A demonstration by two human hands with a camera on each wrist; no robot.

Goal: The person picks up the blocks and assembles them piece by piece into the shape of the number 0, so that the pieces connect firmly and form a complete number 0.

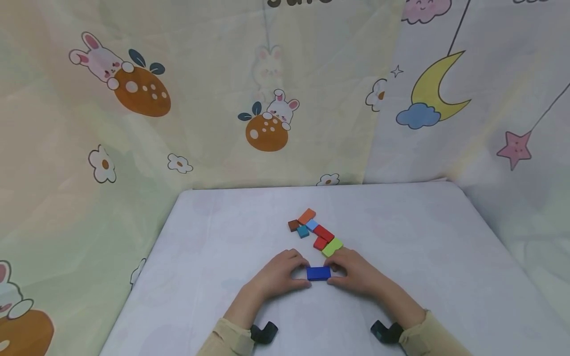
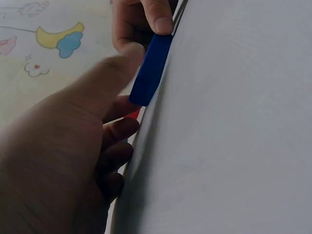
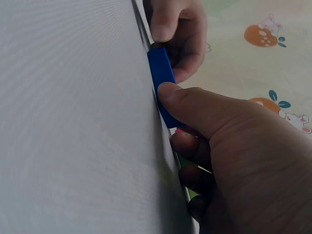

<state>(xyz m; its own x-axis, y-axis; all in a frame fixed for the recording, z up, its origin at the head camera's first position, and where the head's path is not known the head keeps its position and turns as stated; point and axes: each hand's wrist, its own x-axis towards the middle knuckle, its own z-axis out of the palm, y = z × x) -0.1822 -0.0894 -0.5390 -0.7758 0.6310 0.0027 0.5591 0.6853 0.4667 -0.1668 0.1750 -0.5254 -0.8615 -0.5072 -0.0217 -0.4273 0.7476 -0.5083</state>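
Observation:
A dark blue rectangular block (image 1: 318, 273) lies flat on the white table (image 1: 213, 237), held from both ends. My left hand (image 1: 304, 273) pinches its left end between thumb and fingers, and my right hand (image 1: 334, 274) pinches its right end the same way. The left wrist view shows the blue block (image 2: 151, 68) with my left hand (image 2: 127, 87) against its near end and the right hand (image 2: 146, 19) at the far end. Seen from the right wrist, my right hand (image 3: 175, 117) has its thumb on the blue block (image 3: 161, 70), with the left hand (image 3: 173, 29) beyond.
Just behind the hands lies a cluster of small blocks: green (image 1: 332, 247), two red (image 1: 323, 233), teal (image 1: 303, 231), light blue (image 1: 311, 225), brown (image 1: 293, 225) and orange (image 1: 306, 216). Patterned fabric (image 1: 133, 123) hangs behind and beside the table.

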